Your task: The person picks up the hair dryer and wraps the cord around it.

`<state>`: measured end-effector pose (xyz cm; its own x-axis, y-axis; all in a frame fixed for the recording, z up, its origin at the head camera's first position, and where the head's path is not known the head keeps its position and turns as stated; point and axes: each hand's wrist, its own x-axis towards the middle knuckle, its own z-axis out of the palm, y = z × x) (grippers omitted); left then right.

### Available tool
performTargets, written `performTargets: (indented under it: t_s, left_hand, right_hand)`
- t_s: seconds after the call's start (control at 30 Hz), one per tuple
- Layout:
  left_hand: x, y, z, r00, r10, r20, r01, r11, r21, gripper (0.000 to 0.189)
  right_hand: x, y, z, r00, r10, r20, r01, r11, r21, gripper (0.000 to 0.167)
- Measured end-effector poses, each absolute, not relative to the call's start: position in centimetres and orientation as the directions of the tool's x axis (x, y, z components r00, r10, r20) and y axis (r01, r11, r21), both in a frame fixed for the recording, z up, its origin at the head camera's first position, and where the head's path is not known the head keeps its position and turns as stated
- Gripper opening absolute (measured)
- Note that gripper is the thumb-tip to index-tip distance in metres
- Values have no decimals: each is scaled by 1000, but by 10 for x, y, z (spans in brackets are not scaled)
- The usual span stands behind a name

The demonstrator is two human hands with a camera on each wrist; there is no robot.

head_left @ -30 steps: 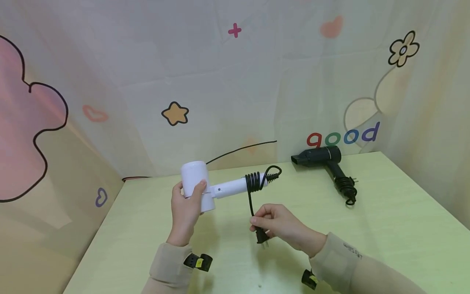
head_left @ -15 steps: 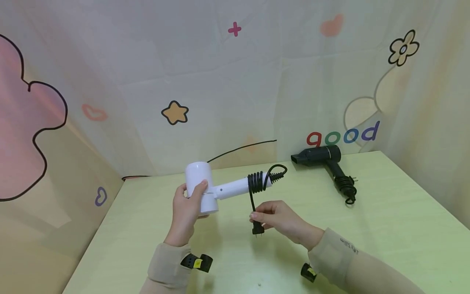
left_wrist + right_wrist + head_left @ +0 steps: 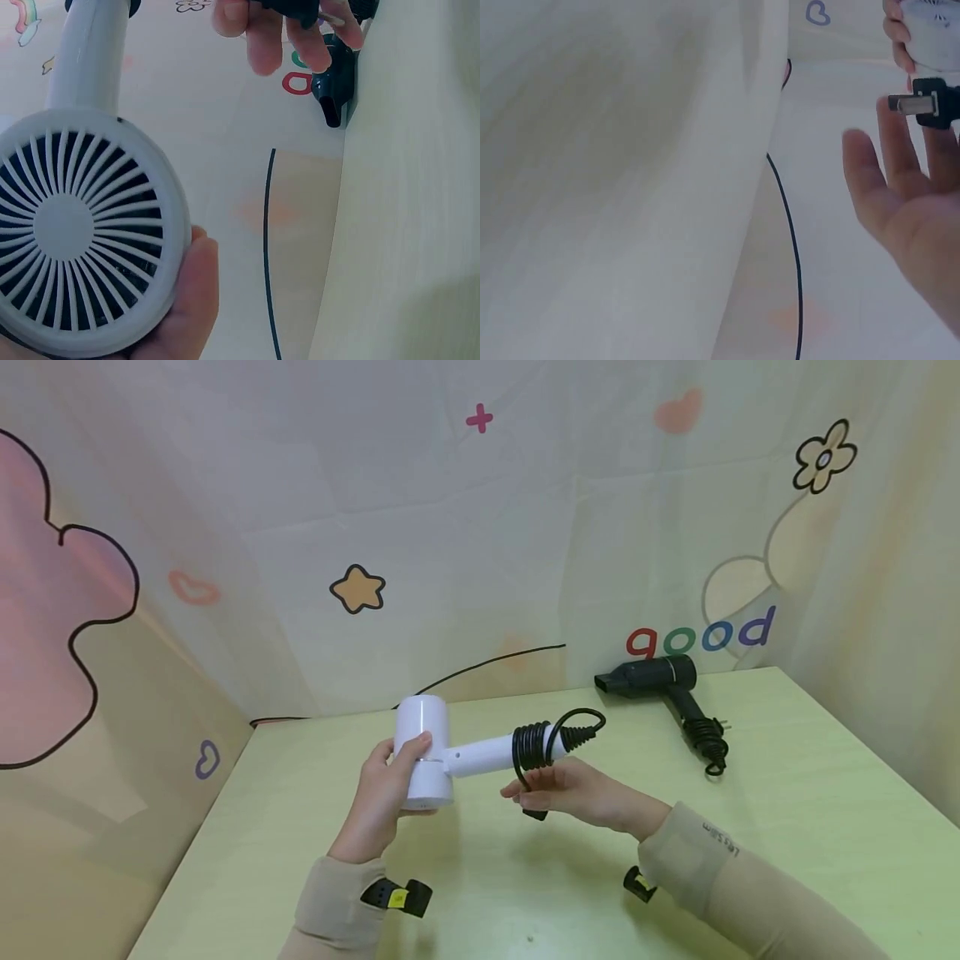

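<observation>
A white hair dryer is held above the table by my left hand, which grips its barrel with the thumb across the near side. The handle points right. Several turns of black cord wrap the handle near its end, with a small loop standing out past the tip. Just below the coils my right hand pinches the cord's plug. In the right wrist view the plug's metal prongs show, with the other fingers spread under them. The left wrist view looks at the dryer's round slotted grille.
A black hair dryer lies at the back right of the pale green table, its own cord wound round the handle. Behind the table hangs a printed curtain; another curtain side stands at the left.
My left hand and the white hair dryer have shifted a little right and down. My right hand has brought the plug up close to the coils, and the hanging piece of cord is shorter.
</observation>
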<state>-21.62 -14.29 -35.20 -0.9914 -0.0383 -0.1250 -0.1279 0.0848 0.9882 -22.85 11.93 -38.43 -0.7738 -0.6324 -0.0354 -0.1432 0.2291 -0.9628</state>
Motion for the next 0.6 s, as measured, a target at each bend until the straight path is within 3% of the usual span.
performTargets:
  t_s: [0.23,0.4,0.6]
  left_hand:
    - [-213,-144,-352,-985,105,-137,-130,64,989,52]
    - [-212,-144,-353,-975,180,-129,-118,72,990,48]
    - [-211,-144,-352,-961,241,-132,-108,112,988,48]
  right_hand:
    - [-228,129,-370,-725,-682,-93,-148,286,-947,32]
    - [-235,133,-364,-649,-760,-19,-196,191,-962,24]
    - [-242,138,-360,-556,-831,-18,-285,211,-935,15]
